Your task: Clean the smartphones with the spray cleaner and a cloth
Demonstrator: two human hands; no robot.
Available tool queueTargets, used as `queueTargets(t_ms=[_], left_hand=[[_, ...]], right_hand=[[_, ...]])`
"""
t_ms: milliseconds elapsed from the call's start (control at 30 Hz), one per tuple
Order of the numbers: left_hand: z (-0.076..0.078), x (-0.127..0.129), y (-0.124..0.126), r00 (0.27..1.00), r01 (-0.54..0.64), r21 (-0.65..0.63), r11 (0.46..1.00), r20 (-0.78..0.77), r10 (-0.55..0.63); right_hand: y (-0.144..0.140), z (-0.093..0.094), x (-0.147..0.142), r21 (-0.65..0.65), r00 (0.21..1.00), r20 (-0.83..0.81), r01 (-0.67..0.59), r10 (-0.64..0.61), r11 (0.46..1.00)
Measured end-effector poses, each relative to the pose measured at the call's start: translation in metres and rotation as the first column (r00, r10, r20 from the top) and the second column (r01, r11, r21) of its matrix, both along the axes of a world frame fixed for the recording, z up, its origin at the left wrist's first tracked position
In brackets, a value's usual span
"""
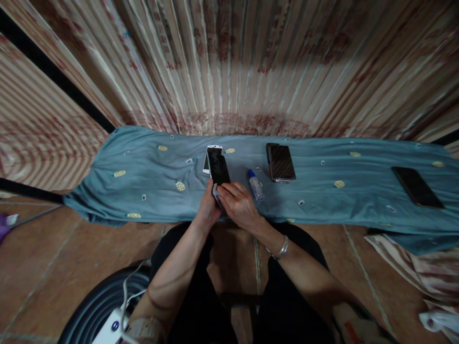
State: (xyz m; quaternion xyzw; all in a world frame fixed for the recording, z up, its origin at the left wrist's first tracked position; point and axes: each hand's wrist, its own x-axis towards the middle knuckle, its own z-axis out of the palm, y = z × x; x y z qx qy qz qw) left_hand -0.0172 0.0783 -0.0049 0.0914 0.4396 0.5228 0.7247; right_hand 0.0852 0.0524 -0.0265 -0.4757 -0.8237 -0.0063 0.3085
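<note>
A dark smartphone (218, 168) is tilted up in my left hand (208, 206), whose fingers close around its lower end. My right hand (239, 204) is bent over the same end, pressing a small grey cloth (215, 190) against it. Much of the cloth is hidden by the fingers. Just behind the held phone, a white-framed smartphone (206, 165) lies on the blue-green patterned fabric (158, 167). Beside my right hand lies a small clear bottle with a blue cap (256, 185).
Farther right are stacked dark phones or flat devices (281, 163), and another dark phone (418, 187) lies near the right end. A striped curtain (229, 71) hangs behind. On the floor at lower left are a black round ridged object (86, 301) and a white power strip (110, 327).
</note>
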Motion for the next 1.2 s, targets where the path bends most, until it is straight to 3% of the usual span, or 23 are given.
queueTargets(t_ms=[167,333,567,767,1200], left_hand=[[0.001,0.003,-0.001,0.994,-0.071,-0.083,0.994,0.071,0.077],[-0.003,0.009,-0.006,0.989,-0.091,0.023,0.996,0.115,0.088],[-0.004,0.014,-0.014,0.996,0.041,0.040,0.998,0.083,-0.044],[-0.013,0.012,-0.018,0.984,0.177,0.123,0.977,-0.005,-0.177],[-0.022,0.014,-0.027,0.956,0.291,0.164,0.943,-0.089,-0.280]], right_hand=[[0.001,-0.002,0.001,0.054,1.000,-0.012,-0.011,0.012,0.998],[0.003,-0.004,0.003,0.055,0.999,-0.018,0.051,-0.050,0.997],[0.014,-0.007,0.011,0.089,0.988,0.001,0.152,-0.153,0.984],[0.024,-0.010,0.022,0.093,0.986,-0.003,0.168,-0.168,0.981],[0.037,-0.004,0.039,0.045,0.971,-0.043,0.235,-0.234,0.971]])
